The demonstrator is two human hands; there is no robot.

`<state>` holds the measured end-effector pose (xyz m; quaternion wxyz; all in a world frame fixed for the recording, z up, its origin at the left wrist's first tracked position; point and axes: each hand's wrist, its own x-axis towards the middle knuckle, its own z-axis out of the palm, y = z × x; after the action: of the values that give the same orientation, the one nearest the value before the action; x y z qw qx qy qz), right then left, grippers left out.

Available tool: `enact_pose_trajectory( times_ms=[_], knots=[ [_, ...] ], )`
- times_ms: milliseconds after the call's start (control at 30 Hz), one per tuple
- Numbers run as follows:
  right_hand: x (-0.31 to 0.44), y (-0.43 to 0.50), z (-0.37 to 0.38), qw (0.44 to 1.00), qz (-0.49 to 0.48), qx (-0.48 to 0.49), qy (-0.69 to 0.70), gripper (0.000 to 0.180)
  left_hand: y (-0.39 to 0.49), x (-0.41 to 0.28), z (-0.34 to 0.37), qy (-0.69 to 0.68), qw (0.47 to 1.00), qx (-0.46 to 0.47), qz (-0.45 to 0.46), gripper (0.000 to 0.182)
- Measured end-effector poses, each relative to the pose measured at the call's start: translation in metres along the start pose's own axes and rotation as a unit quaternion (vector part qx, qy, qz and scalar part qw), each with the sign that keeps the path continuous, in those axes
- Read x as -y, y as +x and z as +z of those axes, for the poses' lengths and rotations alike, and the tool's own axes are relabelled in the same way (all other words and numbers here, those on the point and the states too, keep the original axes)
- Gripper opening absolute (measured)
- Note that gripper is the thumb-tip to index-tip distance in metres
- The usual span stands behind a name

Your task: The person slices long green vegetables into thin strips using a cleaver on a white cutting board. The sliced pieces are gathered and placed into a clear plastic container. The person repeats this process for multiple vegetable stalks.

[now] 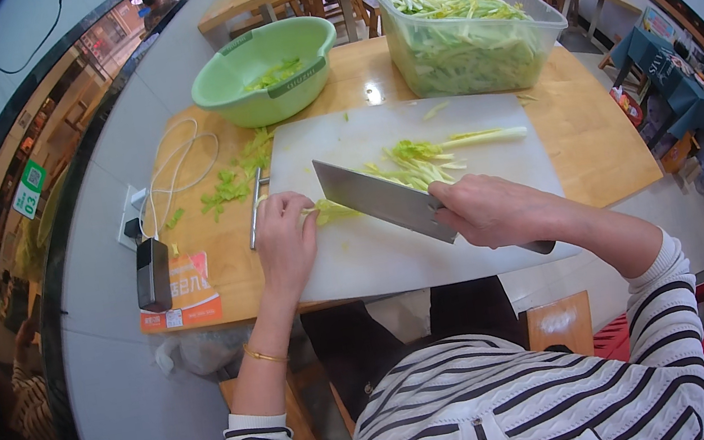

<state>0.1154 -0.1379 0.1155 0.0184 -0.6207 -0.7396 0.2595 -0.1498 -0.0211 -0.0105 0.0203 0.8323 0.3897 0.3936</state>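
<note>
My right hand (487, 208) grips the dark handle of a cleaver (383, 200), its broad blade slanting up and left over a white plastic cutting board (358, 260). At the board's left side, my left hand (287, 229) has its fingers curled around the end of a small bunch of celery (331, 211). The blade's left part stands close to that bunch; whether it touches cannot be told. Behind the blade lie cut celery pieces (416, 168), partly hidden by it. A pale celery stalk (490, 136) rests beyond them.
A green plastic basin (223, 89) with some leaves stands at the back left. A clear plastic tub (471, 59) piled with cut celery is at the back right. Loose leaves (227, 185), a white cable (173, 171) and a black power bank (153, 275) lie on the wooden table's left side.
</note>
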Motion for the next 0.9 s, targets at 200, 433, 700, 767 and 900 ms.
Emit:
enact_pose_trajectory(
  times_ms=[200, 433, 700, 767, 900],
  knots=[
    [-0.01, 0.007, 0.005, 0.998, -0.046, -0.012, -0.044, 0.023, -0.005, 0.013, 0.002, 0.007, 0.999, 0.047, 0.017, 0.013],
    [-0.015, 0.029, 0.024, 0.995, -0.087, -0.035, -0.032, 0.023, -0.003, 0.028, -0.005, 0.008, 0.997, 0.075, 0.033, 0.01],
    [-0.005, 0.005, -0.003, 0.998, -0.06, 0.003, 0.011, 0.025, -0.027, -0.001, -0.026, -0.045, 0.995, 0.086, -0.009, 0.007],
    [-0.007, 0.005, 0.008, 0.995, -0.097, 0.008, -0.01, 0.025, -0.029, -0.004, -0.025, -0.05, 0.995, 0.085, -0.019, 0.006],
    [-0.014, 0.015, 0.027, 0.997, -0.07, 0.022, 0.039, 0.024, -0.039, -0.013, -0.025, -0.042, 0.994, 0.094, -0.028, 0.006]
  ],
)
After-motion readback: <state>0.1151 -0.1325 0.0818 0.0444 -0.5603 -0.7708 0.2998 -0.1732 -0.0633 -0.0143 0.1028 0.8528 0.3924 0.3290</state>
